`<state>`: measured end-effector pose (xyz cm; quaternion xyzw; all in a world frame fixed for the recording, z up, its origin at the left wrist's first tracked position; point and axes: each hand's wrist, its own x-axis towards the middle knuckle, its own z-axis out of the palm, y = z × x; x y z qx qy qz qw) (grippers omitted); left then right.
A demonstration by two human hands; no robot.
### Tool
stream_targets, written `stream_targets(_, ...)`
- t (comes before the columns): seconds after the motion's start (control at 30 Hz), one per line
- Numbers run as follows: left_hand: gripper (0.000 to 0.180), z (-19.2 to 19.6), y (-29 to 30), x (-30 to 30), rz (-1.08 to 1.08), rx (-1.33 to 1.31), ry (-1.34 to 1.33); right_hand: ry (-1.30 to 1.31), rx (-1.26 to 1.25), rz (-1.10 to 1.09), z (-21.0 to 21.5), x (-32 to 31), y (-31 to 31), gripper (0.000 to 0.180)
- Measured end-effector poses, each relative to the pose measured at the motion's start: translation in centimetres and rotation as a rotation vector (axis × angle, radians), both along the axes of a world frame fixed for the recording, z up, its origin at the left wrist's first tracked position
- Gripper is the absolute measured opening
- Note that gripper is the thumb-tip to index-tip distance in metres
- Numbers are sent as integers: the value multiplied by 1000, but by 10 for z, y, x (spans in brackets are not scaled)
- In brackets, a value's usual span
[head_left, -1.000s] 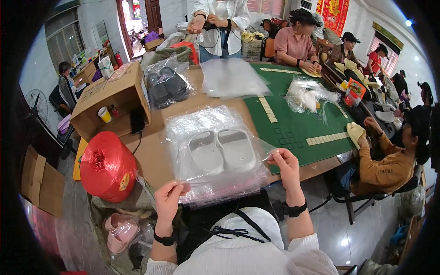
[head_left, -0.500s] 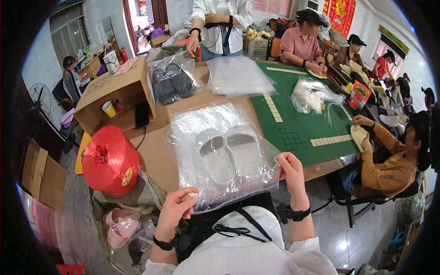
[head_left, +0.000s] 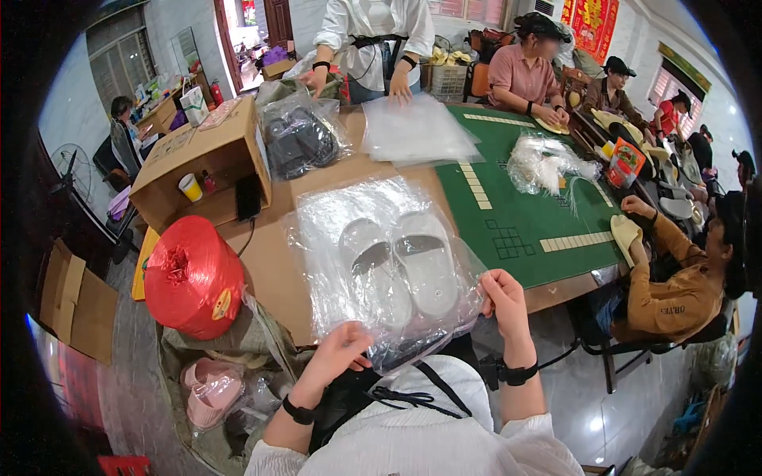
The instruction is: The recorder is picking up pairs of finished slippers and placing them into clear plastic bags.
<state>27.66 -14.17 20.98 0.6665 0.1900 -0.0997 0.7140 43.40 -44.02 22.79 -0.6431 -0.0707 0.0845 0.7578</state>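
**A:** What does the person have in hand?

**B:** A clear plastic bag (head_left: pixel 381 270) with a pair of white slippers (head_left: pixel 401 266) inside, side by side, soles down. The bag lies on the brown table (head_left: pixel 274 262) right in front of the person, its near edge hanging over the table's rim toward their chest.

**A:** And the hands?

**B:** The right hand (head_left: pixel 504 297) pinches the bag's near right corner, fingers closed on the film. The left hand (head_left: pixel 341 353) is at the near left edge, fingers curled on or under the plastic; the film crumples there, so whether it truly grips is hard to tell, though it looks that way. Both wrists wear dark bands.

**A:** What is around the bag?

**B:** To the left, a big red spool of twine (head_left: pixel 193 276) sits just beside the table's edge. Behind it stands an open cardboard box (head_left: pixel 202 159) on its side, with a yellow cup (head_left: pixel 190 187) in it. Farther back lies a bag of dark slippers (head_left: pixel 302 139), and right of that a stack of empty clear bags (head_left: pixel 417 131).

**A:** And the right side?

**B:** A green mat (head_left: pixel 524 214) covers that half, with rows of pale tiles. Another bag of white items (head_left: pixel 544 163) rests on it. Several people sit or stand about the far and right edges; one in an ochre top (head_left: pixel 671 289) holds a pale slipper. Below left, pink slippers (head_left: pixel 210 389) lie in a sack on the floor.
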Motion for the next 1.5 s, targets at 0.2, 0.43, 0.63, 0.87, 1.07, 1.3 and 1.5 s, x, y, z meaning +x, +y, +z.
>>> stream_targets(0.2, 38, -17, 4, 7, -191, 137, -7, 15, -47, -6, -8, -1, -11, 18)
stream_targets(0.43, 15, 19, 25, 2, -90, 50, -56, 61, -15, 7, 1, 7, -24, 17)
stream_targets(0.63, 4, 47, 30, 10, 248, -91, -327, -31, 109, -8, 10, 16, -15, 12)
stream_targets(0.87, 14, 10, 32, 23, 222, 545, -880, -183, 304, -117, -13, 22, 16, 12)
stream_targets(1.07, 22, -22, 16, 15, 82, 706, -905, 273, 708, -127, -55, -6, 36, 17)
stream_targets(1.3, 17, -65, 11, 17, 324, 55, -574, 44, 269, -113, -67, -14, 58, 50)
stream_targets(1.5, 24, -24, -8, 35, 536, -325, -404, -52, 164, -132, -78, -25, 73, 66)
